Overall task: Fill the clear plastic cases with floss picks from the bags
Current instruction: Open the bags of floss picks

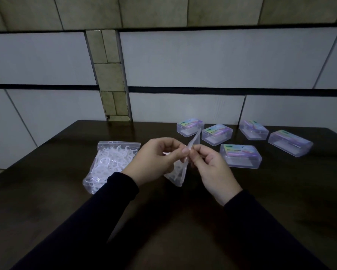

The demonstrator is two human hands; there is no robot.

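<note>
Floss picks sit in two clear zip bags: a full bag (pixel 110 164) lies flat on the counter (pixel 183 221) to the left, and a smaller bag (pixel 180 168) is held up just above the counter btwn both hands. Left hand (pixel 156 162) pinches one side of the smaller bag's top edge w/ thumb and fingers; right hand (pixel 210 168) pinches the other side, fingers curled round the strip. Looks like the opening step, i.e. parting the zip seal, though I can't tell whether the mouth has given way yet.

Five clear plastic cases (pixel 240 155) wait beyond and to the right of the hands, all w/ lids down and colored labels on top; nearest one sits just beside the right hand. Can't tell from where I stand whether any hold picks already.

Next move, I'd guess: pull the two sides apart w/ a steady even tug so the bag doesn't jerk and spill, then pop a case lid and feed picks in.
</note>
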